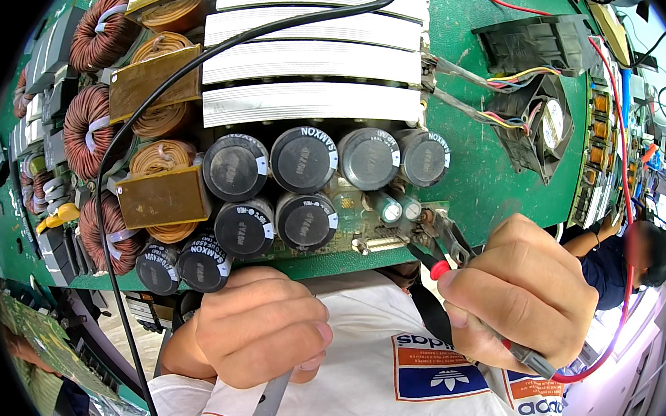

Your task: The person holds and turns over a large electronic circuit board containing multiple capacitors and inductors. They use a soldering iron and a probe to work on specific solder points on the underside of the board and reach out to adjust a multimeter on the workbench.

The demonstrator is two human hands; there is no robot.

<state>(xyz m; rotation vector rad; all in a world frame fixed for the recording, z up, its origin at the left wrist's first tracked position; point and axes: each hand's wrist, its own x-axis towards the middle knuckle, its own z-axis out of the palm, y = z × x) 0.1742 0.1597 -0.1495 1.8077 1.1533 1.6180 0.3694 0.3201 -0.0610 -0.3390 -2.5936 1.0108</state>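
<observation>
My right hand [522,293] is closed round a test probe with a red collar [439,269] and a grey handle end [532,361], from which a red lead runs. Its black tip end reaches the near right corner of the circuit board [348,217], beside a grey metal piece [452,237] that I cannot make out clearly. My left hand [261,327] is closed on a grey pen-like test probe [266,406]. Its tip is hidden by the fingers, close to the black cylindrical capacitors [245,229] at the board's near edge. White finned heat sinks [313,62] lie behind them.
Copper-wound toroid coils [93,130] and brown transformers [163,196] fill the board's left. Right of it, black fans [535,126] sit on the green mat [498,194]. A black cable [150,100] crosses over the board. At far right is another person [646,256].
</observation>
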